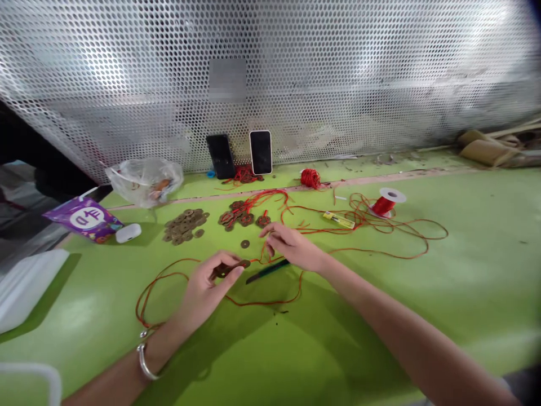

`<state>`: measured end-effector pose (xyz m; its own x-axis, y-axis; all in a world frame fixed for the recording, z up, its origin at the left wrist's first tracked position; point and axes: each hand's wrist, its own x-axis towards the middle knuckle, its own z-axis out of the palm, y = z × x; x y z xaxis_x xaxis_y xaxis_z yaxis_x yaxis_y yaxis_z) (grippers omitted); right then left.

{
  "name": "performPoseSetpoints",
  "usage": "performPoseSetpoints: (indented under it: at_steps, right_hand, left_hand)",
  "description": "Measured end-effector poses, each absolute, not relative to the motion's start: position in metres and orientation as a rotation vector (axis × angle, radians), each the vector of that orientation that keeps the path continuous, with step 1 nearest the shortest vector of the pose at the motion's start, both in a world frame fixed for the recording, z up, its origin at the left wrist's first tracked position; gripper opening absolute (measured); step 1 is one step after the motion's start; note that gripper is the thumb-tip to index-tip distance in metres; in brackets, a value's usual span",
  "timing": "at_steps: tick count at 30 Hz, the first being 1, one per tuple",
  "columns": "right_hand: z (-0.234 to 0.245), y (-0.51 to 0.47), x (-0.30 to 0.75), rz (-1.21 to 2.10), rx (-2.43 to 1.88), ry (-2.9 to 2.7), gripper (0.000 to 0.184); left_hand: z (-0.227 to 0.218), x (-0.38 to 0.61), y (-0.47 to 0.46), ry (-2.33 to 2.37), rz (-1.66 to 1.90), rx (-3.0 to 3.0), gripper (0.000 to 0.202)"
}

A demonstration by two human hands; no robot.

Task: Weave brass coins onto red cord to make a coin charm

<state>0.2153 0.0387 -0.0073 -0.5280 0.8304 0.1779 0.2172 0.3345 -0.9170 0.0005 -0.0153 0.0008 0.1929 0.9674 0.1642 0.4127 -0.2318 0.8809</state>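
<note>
Two phones (261, 152) stand near a clear bag (134, 173), its contents indistinct.

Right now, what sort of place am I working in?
It looks like a craft workbench, perhaps in a small workshop: a long green worktop bears a heap of coin-like discs and a spool of red cord.

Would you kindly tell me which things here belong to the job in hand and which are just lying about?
Seemingly for the job: coins in the left hand, coin pile, red cord, red spool, dark slim tool.

Apparently lying about: purple packet, white case, plastic bag, black phone, white-framed phone.
</note>
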Motion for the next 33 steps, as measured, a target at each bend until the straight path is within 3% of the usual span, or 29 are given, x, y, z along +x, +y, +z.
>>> performPoseSetpoints:
  at_steps: [15,23,33]
  right_hand:
    - [-0.004,0.032,0.211,1.281,-0.843,-1.951,0.012]
    - [-0.001,0.034,0.217,1.541,-0.633,-1.985,0.021]
    - [-0.008,0.03,0.21,1.562,-0.609,-1.987,0.009]
  left_hand:
    - [-0.002,0.0,-0.015,1.255,0.879,1.699,0.013]
    - [-0.001,0.001,-0.014,1.219,0.84,1.657,0.014]
    - [0.002,0.007,-0.014,1.111,0.868,1.556,0.014]
